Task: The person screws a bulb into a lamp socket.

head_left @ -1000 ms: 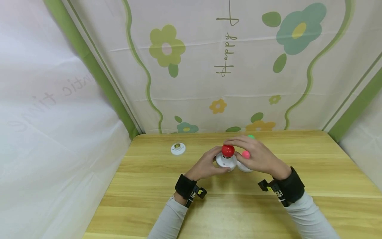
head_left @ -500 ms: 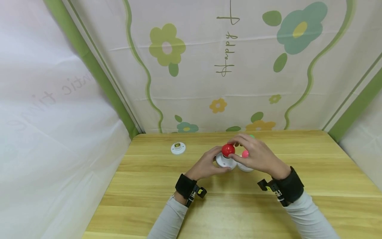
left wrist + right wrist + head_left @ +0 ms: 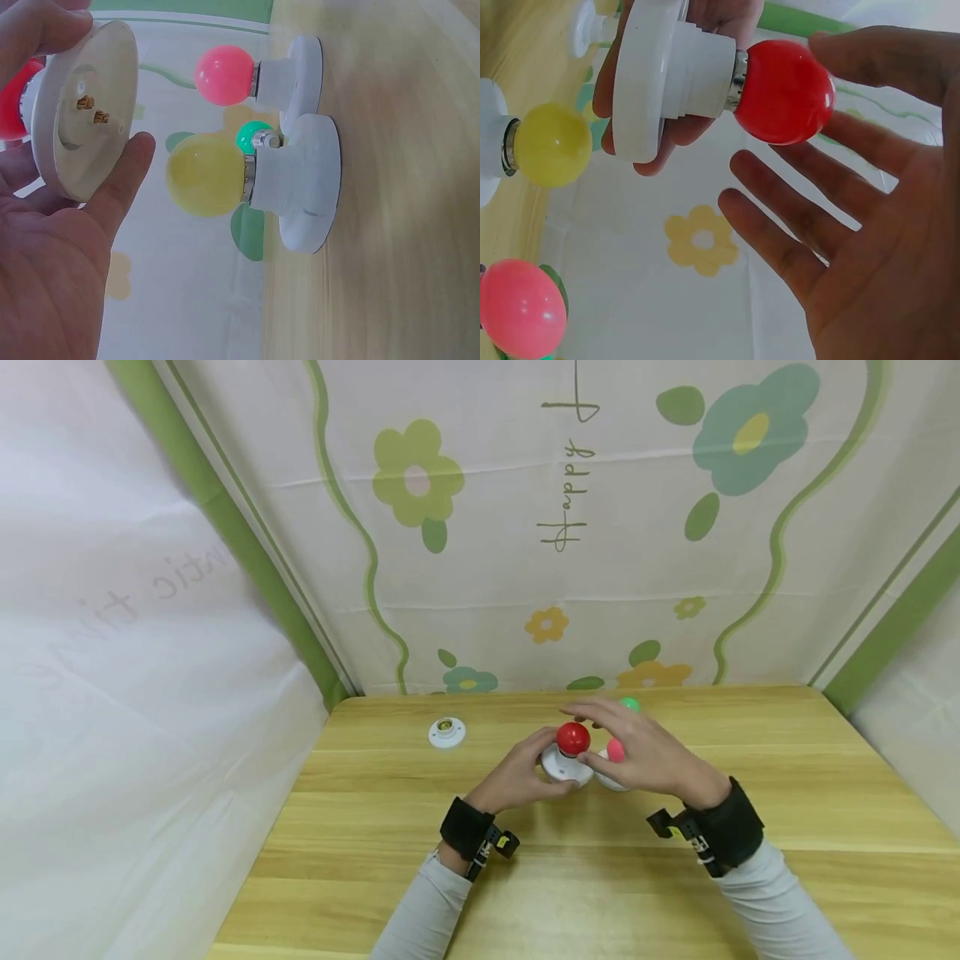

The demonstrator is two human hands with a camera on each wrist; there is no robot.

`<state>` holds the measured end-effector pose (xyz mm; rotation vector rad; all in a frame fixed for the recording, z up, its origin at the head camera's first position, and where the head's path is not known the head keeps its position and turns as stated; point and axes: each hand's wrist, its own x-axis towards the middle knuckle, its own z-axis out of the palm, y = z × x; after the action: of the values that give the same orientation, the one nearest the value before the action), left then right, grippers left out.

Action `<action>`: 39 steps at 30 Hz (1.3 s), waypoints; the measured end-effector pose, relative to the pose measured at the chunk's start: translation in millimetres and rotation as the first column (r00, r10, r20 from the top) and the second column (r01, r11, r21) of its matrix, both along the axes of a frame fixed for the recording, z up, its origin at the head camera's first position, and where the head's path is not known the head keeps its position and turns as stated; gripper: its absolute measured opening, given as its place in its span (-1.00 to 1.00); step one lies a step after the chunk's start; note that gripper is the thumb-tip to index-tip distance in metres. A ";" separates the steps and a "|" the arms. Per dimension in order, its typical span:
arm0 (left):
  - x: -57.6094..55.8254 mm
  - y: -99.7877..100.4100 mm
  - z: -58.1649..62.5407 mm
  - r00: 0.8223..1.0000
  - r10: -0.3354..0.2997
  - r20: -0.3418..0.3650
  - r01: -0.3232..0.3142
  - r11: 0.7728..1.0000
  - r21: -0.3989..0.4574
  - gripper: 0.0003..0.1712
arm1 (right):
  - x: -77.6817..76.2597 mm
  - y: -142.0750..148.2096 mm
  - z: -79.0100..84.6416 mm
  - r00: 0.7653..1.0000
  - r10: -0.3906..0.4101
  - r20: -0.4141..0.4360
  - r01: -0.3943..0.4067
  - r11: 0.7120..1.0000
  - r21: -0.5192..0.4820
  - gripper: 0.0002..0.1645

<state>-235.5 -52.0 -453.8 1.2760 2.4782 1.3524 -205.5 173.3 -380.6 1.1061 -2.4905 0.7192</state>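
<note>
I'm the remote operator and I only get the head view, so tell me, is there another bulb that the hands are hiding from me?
Observer: Yes, both wrist views show a yellow bulb fitted in a white base.
Operator: What's on the underside of the lamp holder in the left hand?
Observer: The left wrist view shows two brass-coloured metal pieces there.
Operator: And is that holder resting on the table?
Observer: No, the left wrist view shows it held clear of the tabletop.
</note>
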 end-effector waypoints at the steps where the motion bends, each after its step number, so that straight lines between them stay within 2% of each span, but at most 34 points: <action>1: 0.2 -0.1 0.3 1.000 -0.005 0.002 0.005 1.000 -0.001 -0.21 | -0.1 -0.3 -0.3 1.000 0.026 0.005 -0.026 1.000 0.003 -0.25; 5: 1.3 -0.6 2.2 1.000 -0.020 0.013 0.021 1.000 -0.005 -0.18 | -0.5 -1.8 -2.6 0.996 0.092 -0.001 -0.092 0.996 -0.001 -0.33; 12: 2.0 -1.6 4.0 1.000 -0.022 0.021 0.023 1.000 -0.014 -0.19 | -0.9 -3.1 -5.1 0.993 0.104 -0.051 -0.106 0.994 -0.038 -0.40; 20: 1.2 -1.4 3.3 0.999 -0.021 0.028 0.021 1.000 0.002 -0.21 | -2.7 -4.3 -6.3 0.993 0.088 -0.083 -0.093 0.994 -0.053 -0.40; 31: 4.3 -0.7 4.7 1.000 -0.008 0.027 0.008 1.000 0.022 -0.24 | -2.3 -8.7 -7.2 0.992 0.018 -0.125 -0.022 0.999 -0.034 -0.39; 39: 4.8 1.8 5.3 1.000 -0.007 -0.004 0.008 0.999 0.044 -0.23 | -4.7 -11.4 -10.3 0.988 0.005 -0.156 -0.017 0.997 -0.071 -0.38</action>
<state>-230.7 -50.2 -448.5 1.2959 2.4567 1.4121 -210.2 161.9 -391.0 1.1068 -2.3122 0.6922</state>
